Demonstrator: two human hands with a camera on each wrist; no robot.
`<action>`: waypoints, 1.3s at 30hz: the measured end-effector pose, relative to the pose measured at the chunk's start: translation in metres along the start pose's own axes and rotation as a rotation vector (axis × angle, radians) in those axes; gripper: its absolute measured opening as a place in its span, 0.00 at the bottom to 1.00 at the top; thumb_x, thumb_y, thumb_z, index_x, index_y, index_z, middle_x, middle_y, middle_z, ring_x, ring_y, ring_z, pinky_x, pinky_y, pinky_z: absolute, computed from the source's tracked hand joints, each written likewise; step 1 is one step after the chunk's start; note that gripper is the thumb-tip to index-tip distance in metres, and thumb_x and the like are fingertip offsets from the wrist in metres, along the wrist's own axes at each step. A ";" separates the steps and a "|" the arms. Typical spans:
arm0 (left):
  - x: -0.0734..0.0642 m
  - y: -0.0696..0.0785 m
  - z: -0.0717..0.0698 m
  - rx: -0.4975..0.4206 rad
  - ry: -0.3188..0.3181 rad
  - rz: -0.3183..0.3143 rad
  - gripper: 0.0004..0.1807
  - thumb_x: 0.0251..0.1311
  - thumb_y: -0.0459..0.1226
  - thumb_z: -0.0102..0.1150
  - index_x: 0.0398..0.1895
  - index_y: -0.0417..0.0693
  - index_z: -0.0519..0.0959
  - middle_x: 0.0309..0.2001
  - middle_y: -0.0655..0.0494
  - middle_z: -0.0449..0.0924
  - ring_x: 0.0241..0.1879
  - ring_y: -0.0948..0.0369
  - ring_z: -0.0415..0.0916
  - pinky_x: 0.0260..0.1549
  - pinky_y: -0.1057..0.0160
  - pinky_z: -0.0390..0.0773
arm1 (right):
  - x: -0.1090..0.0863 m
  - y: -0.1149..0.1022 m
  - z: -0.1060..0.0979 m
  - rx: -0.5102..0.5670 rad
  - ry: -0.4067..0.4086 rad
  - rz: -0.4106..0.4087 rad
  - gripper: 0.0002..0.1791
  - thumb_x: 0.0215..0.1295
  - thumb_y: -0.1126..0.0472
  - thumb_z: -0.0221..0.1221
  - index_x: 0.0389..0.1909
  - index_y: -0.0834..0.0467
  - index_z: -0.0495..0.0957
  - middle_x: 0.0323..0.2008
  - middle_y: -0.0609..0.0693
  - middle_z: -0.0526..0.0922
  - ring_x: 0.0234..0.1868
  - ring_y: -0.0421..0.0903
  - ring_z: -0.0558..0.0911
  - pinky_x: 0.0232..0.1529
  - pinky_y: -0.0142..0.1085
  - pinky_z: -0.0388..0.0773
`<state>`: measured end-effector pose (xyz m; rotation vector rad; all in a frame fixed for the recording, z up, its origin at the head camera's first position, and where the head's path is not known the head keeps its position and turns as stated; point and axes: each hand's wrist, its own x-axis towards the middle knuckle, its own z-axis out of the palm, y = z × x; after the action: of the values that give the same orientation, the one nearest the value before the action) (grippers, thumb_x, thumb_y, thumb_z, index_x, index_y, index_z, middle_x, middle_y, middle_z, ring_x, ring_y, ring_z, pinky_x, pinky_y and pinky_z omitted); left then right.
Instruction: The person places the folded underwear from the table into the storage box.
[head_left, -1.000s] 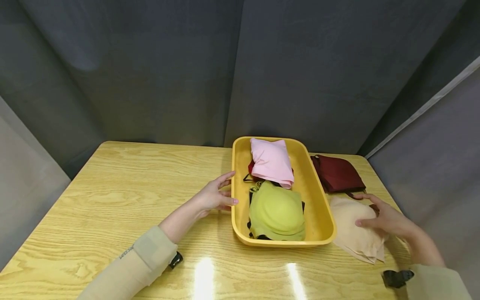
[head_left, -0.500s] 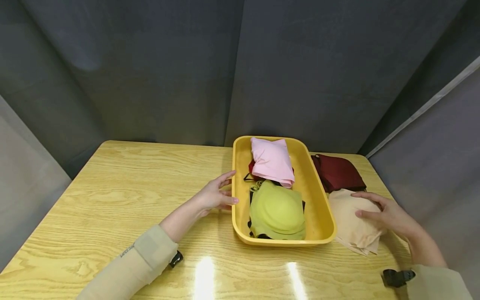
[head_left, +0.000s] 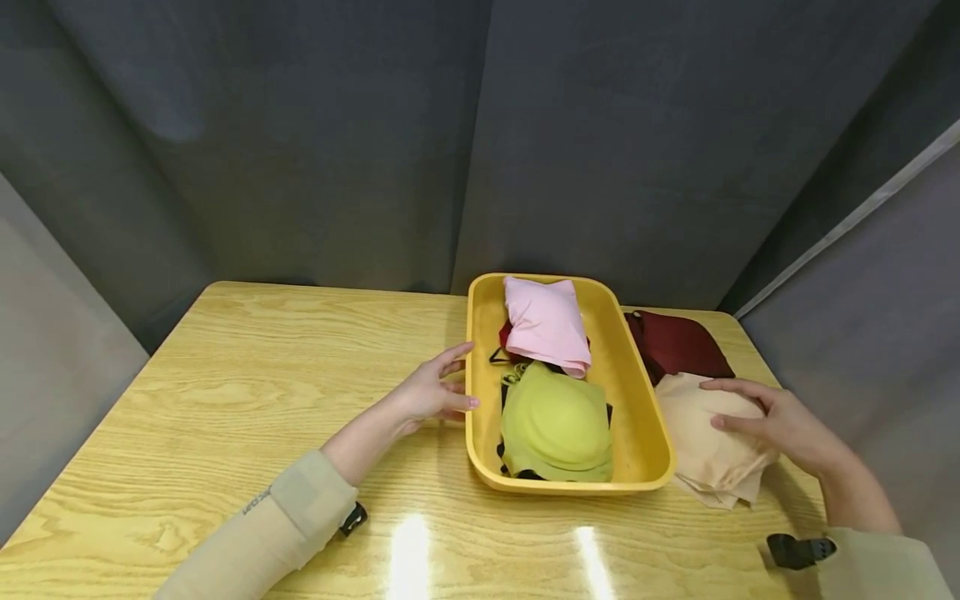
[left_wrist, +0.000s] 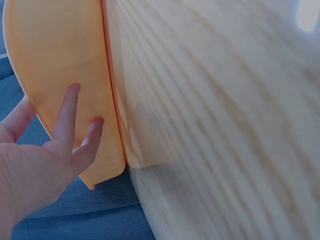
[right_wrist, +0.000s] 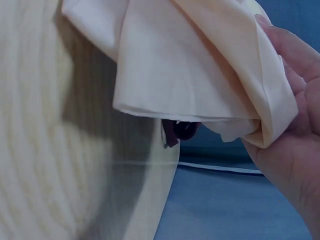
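Note:
My right hand [head_left: 787, 429] grips a beige bra [head_left: 708, 433], folded with a rounded cup on top, at the right side of the yellow plastic bin [head_left: 643, 400]. In the right wrist view, the loose lower layers of the beige bra [right_wrist: 170, 75] hang above the table, and the hand [right_wrist: 300, 105] holds its side. My left hand [head_left: 431, 393] touches the bin's left wall with spread, nearly straight fingers. The left wrist view shows two fingertips of the left hand [left_wrist: 45, 160] against the outer wall of the bin [left_wrist: 60, 50].
Inside the bin lie a yellow-green bra [head_left: 558, 425] over dark pieces and a folded pink garment [head_left: 547, 321] over red fabric. A folded dark red garment [head_left: 681, 343] lies right of the bin. Grey curtains [head_left: 337, 150] stand behind the wooden table [head_left: 247, 383].
My right hand has moved the beige bra away from me, and it now overlaps the dark red garment's front edge. The left hand and the bin stay in place.

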<state>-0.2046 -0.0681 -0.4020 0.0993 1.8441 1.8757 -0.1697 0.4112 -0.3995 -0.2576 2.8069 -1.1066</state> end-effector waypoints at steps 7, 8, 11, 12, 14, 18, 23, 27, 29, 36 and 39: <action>0.000 0.000 0.001 0.004 -0.001 -0.004 0.49 0.52 0.19 0.60 0.72 0.63 0.54 0.72 0.43 0.49 0.61 0.42 0.67 0.41 0.51 0.82 | -0.001 -0.010 -0.005 -0.010 0.031 -0.006 0.26 0.60 0.52 0.64 0.60 0.52 0.73 0.50 0.31 0.71 0.41 0.34 0.70 0.34 0.28 0.72; 0.000 0.000 0.001 0.005 0.000 -0.004 0.49 0.52 0.19 0.60 0.72 0.63 0.54 0.72 0.43 0.50 0.61 0.42 0.67 0.41 0.51 0.82 | -0.001 -0.011 -0.006 -0.009 0.029 -0.012 0.26 0.60 0.53 0.63 0.60 0.52 0.73 0.50 0.31 0.71 0.41 0.34 0.70 0.33 0.28 0.72; 0.000 0.000 0.001 0.008 0.000 -0.004 0.49 0.52 0.19 0.60 0.72 0.64 0.54 0.72 0.43 0.50 0.60 0.42 0.67 0.40 0.52 0.82 | -0.001 -0.014 -0.009 0.008 0.034 -0.016 0.26 0.60 0.54 0.63 0.59 0.53 0.73 0.49 0.30 0.70 0.39 0.35 0.71 0.32 0.29 0.73; 0.000 0.000 0.002 0.008 0.000 -0.004 0.48 0.52 0.19 0.60 0.72 0.64 0.54 0.72 0.43 0.50 0.60 0.42 0.67 0.40 0.52 0.82 | -0.001 -0.015 -0.011 0.008 0.036 -0.017 0.26 0.60 0.54 0.63 0.59 0.53 0.73 0.50 0.29 0.70 0.40 0.34 0.71 0.32 0.28 0.73; 0.000 0.000 0.002 0.006 -0.003 -0.001 0.48 0.52 0.19 0.60 0.72 0.63 0.54 0.72 0.43 0.50 0.60 0.42 0.67 0.41 0.52 0.82 | -0.001 -0.019 -0.013 0.006 0.046 -0.023 0.25 0.60 0.55 0.63 0.59 0.53 0.73 0.49 0.28 0.70 0.40 0.34 0.71 0.32 0.28 0.73; -0.001 0.000 0.001 0.000 -0.007 0.001 0.49 0.52 0.19 0.59 0.73 0.63 0.54 0.72 0.43 0.49 0.60 0.42 0.67 0.41 0.51 0.81 | -0.001 -0.026 -0.018 0.010 0.059 -0.034 0.25 0.61 0.56 0.63 0.59 0.53 0.73 0.49 0.27 0.71 0.39 0.34 0.72 0.33 0.27 0.73; -0.001 0.000 0.001 0.002 -0.002 -0.003 0.49 0.52 0.19 0.59 0.73 0.64 0.54 0.72 0.43 0.49 0.60 0.41 0.67 0.41 0.51 0.82 | -0.002 -0.036 -0.022 0.028 0.080 -0.002 0.25 0.61 0.55 0.63 0.59 0.53 0.73 0.50 0.29 0.72 0.39 0.35 0.74 0.33 0.28 0.74; -0.001 0.001 0.001 0.005 0.000 -0.003 0.49 0.52 0.19 0.59 0.73 0.64 0.54 0.72 0.43 0.49 0.60 0.42 0.67 0.41 0.51 0.82 | -0.002 -0.042 -0.027 0.028 0.101 0.000 0.25 0.61 0.55 0.63 0.59 0.52 0.73 0.51 0.29 0.72 0.40 0.34 0.73 0.33 0.28 0.74; 0.000 0.001 0.001 0.006 -0.001 -0.001 0.49 0.52 0.19 0.59 0.73 0.63 0.54 0.72 0.43 0.49 0.61 0.42 0.67 0.41 0.51 0.82 | -0.002 -0.044 -0.029 0.034 0.113 -0.012 0.24 0.61 0.56 0.63 0.59 0.52 0.73 0.51 0.29 0.71 0.39 0.34 0.73 0.32 0.28 0.74; -0.001 0.001 0.001 0.012 0.003 -0.001 0.48 0.53 0.19 0.59 0.72 0.64 0.54 0.72 0.42 0.50 0.61 0.42 0.67 0.41 0.51 0.81 | -0.003 -0.055 -0.036 0.080 0.135 0.010 0.25 0.61 0.58 0.63 0.60 0.52 0.72 0.48 0.34 0.73 0.27 0.40 0.80 0.23 0.35 0.78; -0.001 0.000 0.001 0.014 0.004 0.001 0.48 0.53 0.20 0.59 0.72 0.64 0.54 0.72 0.42 0.50 0.61 0.42 0.67 0.41 0.51 0.82 | -0.002 -0.061 -0.040 0.106 0.134 0.010 0.24 0.62 0.60 0.62 0.60 0.51 0.72 0.45 0.35 0.74 0.23 0.43 0.81 0.22 0.36 0.79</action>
<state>-0.2040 -0.0676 -0.4014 0.1014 1.8599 1.8656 -0.1669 0.3947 -0.3289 -0.1649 2.8479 -1.3115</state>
